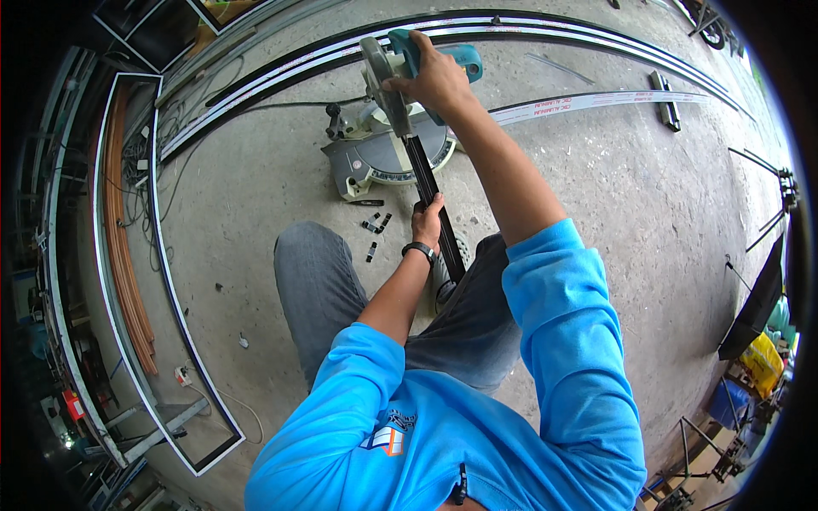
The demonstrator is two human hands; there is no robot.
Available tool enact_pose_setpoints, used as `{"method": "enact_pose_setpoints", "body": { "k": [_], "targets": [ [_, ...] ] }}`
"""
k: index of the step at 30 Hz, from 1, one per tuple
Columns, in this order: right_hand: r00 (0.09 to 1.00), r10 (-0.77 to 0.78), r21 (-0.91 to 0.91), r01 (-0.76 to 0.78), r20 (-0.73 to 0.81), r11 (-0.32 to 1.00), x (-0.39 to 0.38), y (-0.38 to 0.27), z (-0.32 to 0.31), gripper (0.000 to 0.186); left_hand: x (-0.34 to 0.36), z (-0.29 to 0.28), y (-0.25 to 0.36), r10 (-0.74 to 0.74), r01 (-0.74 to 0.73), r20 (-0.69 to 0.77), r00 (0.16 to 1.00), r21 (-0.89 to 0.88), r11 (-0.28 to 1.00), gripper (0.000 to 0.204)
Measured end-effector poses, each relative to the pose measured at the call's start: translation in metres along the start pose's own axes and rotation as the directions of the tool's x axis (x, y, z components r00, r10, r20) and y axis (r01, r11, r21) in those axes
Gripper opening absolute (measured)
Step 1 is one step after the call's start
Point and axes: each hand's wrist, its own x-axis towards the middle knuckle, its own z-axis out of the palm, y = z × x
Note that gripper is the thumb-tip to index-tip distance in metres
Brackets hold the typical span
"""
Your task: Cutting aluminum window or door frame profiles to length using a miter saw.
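A miter saw (375, 152) with a teal motor housing and a grey blade guard stands on the concrete floor in front of me. My right hand (436, 78) is closed around the top of its teal head, at the handle. Under the guard lies one end of a black metal profile (419, 163), which slants back toward me between my knees. My left hand (426, 223) grips this profile partway along, with a dark band on the wrist. The guard hides the blade and where it meets the profile. Several short black cut pieces (372, 223) lie left of the profile.
Long film-covered profiles (294, 72) lie across the floor beyond the saw. Another strip (562, 106) runs right from the saw to a black support block (666, 102). At left are a narrow black-and-white frame (162, 230), brown bars (119, 230) and coiled cable (136, 162).
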Motion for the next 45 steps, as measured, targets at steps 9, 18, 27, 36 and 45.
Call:
{"method": "enact_pose_setpoints", "body": {
  "k": [9,18,27,36,45],
  "targets": [
    [0.999,-0.031,-0.131,0.033,0.019,0.991,0.054,-0.025,-0.022,0.106,0.016,-0.018,-0.017,-0.060,0.082,0.067,0.996,-0.401,0.913,0.055],
    [0.992,0.067,-0.016,-0.066,0.110,0.998,0.054,-0.034,-0.038,0.097,0.017,-0.062,0.000,0.136,-0.138,-0.025,0.990,-0.119,0.983,0.024],
    [0.997,0.020,-0.058,-0.016,0.074,0.998,0.050,-0.033,-0.034,0.099,0.019,-0.035,-0.019,0.190,-0.087,-0.224,0.956,0.404,0.911,0.053],
    [0.998,0.020,-0.063,-0.016,0.059,0.998,0.053,-0.030,-0.034,0.099,0.008,-0.001,-0.010,0.251,-0.112,-0.104,0.962,0.691,0.714,0.062],
    [0.998,-0.003,0.064,-0.001,0.066,0.998,0.039,-0.027,-0.029,0.084,0.015,-0.006,-0.012,0.216,-0.108,-0.076,0.973,0.678,0.727,0.076]
  ]
}}
